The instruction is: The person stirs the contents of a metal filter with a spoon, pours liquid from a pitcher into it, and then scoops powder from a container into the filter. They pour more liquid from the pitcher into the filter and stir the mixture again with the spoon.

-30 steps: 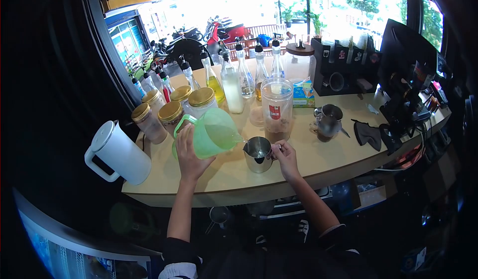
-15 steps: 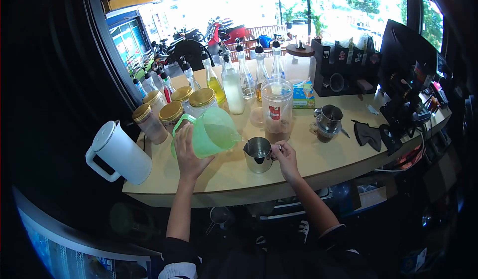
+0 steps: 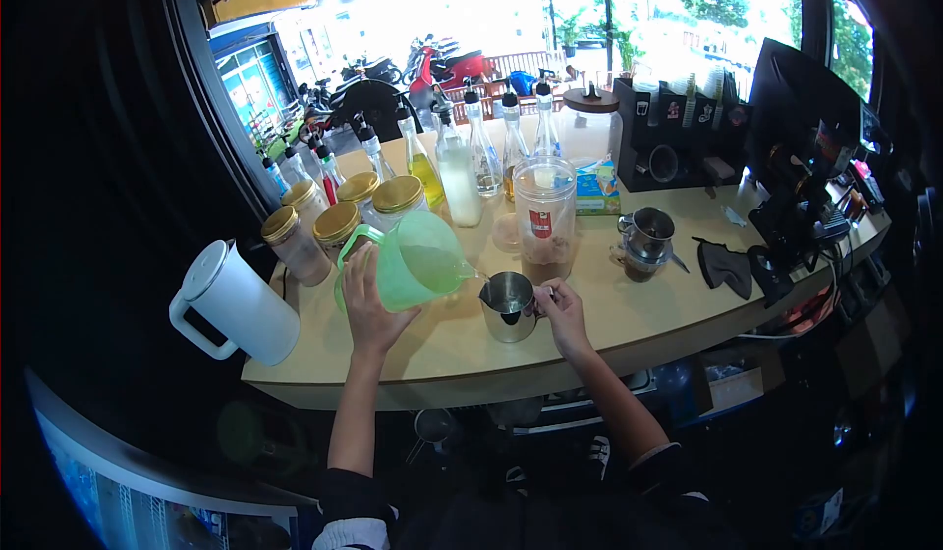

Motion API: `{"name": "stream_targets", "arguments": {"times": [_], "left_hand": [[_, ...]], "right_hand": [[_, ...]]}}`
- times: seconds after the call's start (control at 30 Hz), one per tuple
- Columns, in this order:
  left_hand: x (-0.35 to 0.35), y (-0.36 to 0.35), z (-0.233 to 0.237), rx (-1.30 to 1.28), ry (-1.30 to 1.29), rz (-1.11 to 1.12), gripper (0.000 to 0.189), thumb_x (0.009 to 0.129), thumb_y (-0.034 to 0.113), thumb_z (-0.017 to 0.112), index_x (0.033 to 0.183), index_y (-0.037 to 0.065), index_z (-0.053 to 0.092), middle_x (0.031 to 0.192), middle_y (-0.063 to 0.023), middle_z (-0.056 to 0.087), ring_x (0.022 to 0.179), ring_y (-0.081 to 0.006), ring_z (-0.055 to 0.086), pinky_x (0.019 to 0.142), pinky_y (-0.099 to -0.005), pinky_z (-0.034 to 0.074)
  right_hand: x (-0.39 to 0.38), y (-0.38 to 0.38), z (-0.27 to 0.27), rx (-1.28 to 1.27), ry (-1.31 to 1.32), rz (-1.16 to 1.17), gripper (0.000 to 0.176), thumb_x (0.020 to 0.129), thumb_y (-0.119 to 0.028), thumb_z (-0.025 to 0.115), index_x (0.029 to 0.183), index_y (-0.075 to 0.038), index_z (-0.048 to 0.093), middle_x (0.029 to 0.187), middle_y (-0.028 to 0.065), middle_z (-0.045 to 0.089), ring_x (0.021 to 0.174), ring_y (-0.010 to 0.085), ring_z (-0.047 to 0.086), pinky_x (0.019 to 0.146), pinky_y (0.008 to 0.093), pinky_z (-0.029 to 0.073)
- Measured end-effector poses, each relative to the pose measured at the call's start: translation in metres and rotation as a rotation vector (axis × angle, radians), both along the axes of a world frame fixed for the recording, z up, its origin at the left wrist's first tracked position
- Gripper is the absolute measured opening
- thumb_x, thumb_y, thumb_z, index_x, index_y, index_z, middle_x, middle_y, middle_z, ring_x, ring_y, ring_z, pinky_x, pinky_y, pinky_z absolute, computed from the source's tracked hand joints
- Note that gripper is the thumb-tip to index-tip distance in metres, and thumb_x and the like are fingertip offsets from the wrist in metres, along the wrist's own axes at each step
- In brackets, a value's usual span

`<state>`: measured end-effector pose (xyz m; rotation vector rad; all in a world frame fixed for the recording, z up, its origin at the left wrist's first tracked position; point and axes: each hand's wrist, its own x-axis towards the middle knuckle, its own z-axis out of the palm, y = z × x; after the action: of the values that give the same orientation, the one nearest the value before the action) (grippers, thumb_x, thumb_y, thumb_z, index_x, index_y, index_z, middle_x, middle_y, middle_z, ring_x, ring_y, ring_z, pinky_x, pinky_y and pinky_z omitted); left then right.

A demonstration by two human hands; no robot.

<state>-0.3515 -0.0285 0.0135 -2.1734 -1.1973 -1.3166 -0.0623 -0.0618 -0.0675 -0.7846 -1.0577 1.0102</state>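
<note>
My left hand [image 3: 370, 304] is closed round a translucent green plastic pitcher [image 3: 422, 263], tipped to the right so that its spout hangs over a steel milk pitcher [image 3: 508, 316]. Clear liquid shows at the spout, above the steel rim. With fingers pinched on its handle, my right hand [image 3: 563, 316] holds the milk pitcher upright at the counter's front part. Just behind it stands a tall clear plastic jar [image 3: 546, 211] with a red label and brown contents low inside.
A white electric kettle [image 3: 236, 300] stands at the left end of the counter [image 3: 442, 358]. Gold-lidded jars [image 3: 336, 224] and several pump bottles [image 3: 458, 182] line the back left. To the right are a metal drip filter on a glass [image 3: 646, 241] and a dark cloth [image 3: 724, 267].
Almost nothing differs. Both hands keep their places, and the green pitcher stays tipped over the milk pitcher.
</note>
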Motion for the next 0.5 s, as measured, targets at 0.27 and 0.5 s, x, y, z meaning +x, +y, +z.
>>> {"name": "stream_targets", "arguments": {"times": [0.27, 0.5], "left_hand": [[-0.0003, 0.0008, 0.0015, 0.001, -0.001, -0.002, 0.107, 0.05, 0.023, 0.085, 0.142, 0.009, 0.033, 0.14, -0.0145, 0.04, 0.131, -0.037, 0.037, 0.113, -0.0537, 0.027], [-0.0007, 0.0013, 0.003, 0.002, 0.007, -0.005, 0.108, 0.049, 0.022, 0.085, 0.142, 0.01, 0.033, 0.141, -0.0139, 0.039, 0.131, -0.0364, 0.036, 0.113, -0.0534, 0.027]], "right_hand": [[-0.0008, -0.0022, 0.004, -0.008, -0.011, -0.015, 0.013, 0.096, -0.015, 0.058, 0.089, -0.005, 0.055, 0.076, 0.0024, 0.063, 0.07, 0.0083, 0.062, 0.063, 0.0216, 0.047], [-0.0001, -0.0003, 0.0009, -0.003, 0.005, 0.002, 0.014, 0.096, -0.015, 0.059, 0.088, -0.005, 0.055, 0.076, 0.002, 0.063, 0.07, 0.0076, 0.06, 0.064, 0.0218, 0.046]]}}
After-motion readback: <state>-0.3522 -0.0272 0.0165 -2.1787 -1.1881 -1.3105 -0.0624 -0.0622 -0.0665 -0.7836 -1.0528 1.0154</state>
